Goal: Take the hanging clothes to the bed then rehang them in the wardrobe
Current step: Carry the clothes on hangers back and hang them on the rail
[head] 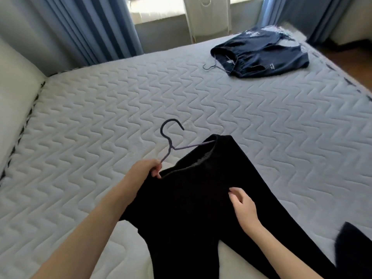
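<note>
Black trousers (193, 214) lie on the white quilted mattress (100, 121) in front of me, waistband away from me, still on a dark hanger (171, 141) whose hook points up and away. My left hand (146, 171) grips the hanger's left arm together with the waistband corner. My right hand (242, 206) rests flat on the trousers' right side, fingers apart. A second dark blue garment (261, 57) on a thin hanger (213, 66) lies at the far right of the bed.
Blue curtains (96, 27) hang by a bright window behind the bed, with a white stand (209, 17) between them. A pale padded bed frame (16, 83) runs along the left. Wooden floor (354, 65) shows at the right. Another dark cloth (354, 244) lies at the lower right.
</note>
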Demonstrator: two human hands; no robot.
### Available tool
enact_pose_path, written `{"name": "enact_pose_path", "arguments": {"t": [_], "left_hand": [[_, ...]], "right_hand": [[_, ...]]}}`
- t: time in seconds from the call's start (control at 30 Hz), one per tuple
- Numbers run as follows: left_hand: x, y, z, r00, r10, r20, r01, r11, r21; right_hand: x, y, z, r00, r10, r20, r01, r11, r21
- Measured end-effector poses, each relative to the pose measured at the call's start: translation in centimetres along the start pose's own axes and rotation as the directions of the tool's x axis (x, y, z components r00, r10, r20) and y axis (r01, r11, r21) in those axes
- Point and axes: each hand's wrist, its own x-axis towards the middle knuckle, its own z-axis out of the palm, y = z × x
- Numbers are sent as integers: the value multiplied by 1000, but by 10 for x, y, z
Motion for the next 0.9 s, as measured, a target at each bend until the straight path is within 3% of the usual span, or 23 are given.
{"name": "enact_pose_path", "arguments": {"t": [0.13,0.23,0.43,0.67,0.9], "left_hand": [[-134,29,-5,989,58,134,-28,977,-213],[-227,40,4,971,200,134,-169,962,-213],[-382,9,57,945,313,88,-299,943,-145],[-463,-57,95,948,297,111,-273,943,-189],[-469,-15,170,884,411,223,-409,911,-56]], "right_hand": [[-99,-38,-81,992,83,-100,-60,976,211],[-186,-64,-137,983,113,-145,-59,941,334],[-374,-77,-194,960,102,-260,34,882,471],[-506,-11,-209,886,272,-376,0,810,586],[-533,46,-276,785,365,-502,30,785,618]]}}
